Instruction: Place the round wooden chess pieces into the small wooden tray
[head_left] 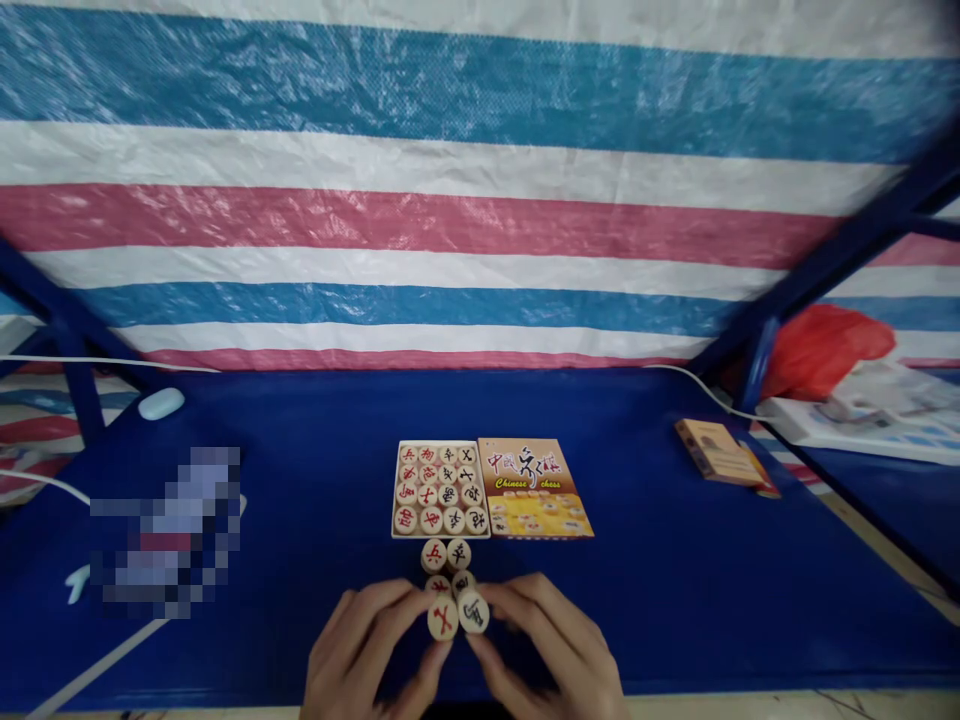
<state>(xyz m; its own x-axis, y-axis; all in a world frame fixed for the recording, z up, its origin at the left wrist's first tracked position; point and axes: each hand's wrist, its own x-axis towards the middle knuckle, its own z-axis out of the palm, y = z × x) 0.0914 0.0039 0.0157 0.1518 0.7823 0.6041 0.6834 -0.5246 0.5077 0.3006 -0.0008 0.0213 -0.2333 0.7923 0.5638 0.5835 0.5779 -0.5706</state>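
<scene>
My left hand pinches a round wooden chess piece with a red character. Beside it, my right hand pinches a piece with a black character; the two pieces touch side by side. Just beyond them two more pairs of pieces lie in a short double row on the blue table. Further back stands an open box tray packed with several red and black pieces. Its lid, printed "Chinese chess", lies right of the tray.
A small cardboard box lies at the right. A white mouse sits far left with a white cable. A red plastic bag and papers are at the far right. A striped tarpaulin hangs behind.
</scene>
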